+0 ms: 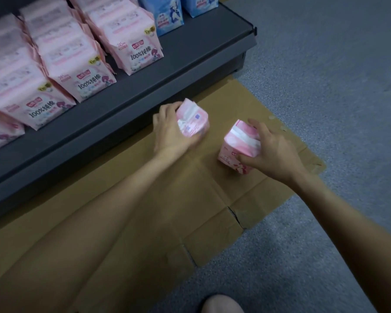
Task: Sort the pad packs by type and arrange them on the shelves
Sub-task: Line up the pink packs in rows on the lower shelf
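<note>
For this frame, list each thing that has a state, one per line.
left hand: grips a pink pack, lifted near the shelf edge
right hand: grips a second pink pack over the cardboard
pink packs on shelf: standing in rows
blue packs: standing right of the pink rows
cardboard: flattened on the floor

I see both bare forearms reaching forward. My left hand has its fingers curled round a pink pack. My right hand grips a second pink pack, thumb on its near side.
</note>
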`<state>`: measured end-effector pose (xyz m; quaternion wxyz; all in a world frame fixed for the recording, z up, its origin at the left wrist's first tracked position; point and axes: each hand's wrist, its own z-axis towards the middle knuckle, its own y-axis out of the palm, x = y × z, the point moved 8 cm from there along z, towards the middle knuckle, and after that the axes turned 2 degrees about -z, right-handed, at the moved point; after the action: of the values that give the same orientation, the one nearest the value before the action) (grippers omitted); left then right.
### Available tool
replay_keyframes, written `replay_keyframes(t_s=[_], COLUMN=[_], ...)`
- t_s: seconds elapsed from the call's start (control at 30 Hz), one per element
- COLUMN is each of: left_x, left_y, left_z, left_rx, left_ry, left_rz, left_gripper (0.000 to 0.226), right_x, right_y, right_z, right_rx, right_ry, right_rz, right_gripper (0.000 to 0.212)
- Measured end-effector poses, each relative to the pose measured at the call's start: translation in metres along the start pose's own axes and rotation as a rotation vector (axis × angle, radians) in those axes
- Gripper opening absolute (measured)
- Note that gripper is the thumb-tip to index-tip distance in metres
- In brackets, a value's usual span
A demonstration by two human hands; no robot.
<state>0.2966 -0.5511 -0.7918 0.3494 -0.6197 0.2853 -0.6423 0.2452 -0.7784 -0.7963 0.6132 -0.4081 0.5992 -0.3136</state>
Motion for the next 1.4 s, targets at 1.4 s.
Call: replay_keyframes(t_s=[1.4], left_x=[-0.186], left_y=[-0.12], left_z=[-0.157], left_rx=[-1.016], left_ry=[-0.344], left_rz=[0.388], left_gripper=[0.078], right_x=[-0.21], right_y=[0.083], right_z=[-0.025], right_rx=[-0.374], right_ry=[-0.351], right_rz=[-0.045], right_gripper=[0.082])
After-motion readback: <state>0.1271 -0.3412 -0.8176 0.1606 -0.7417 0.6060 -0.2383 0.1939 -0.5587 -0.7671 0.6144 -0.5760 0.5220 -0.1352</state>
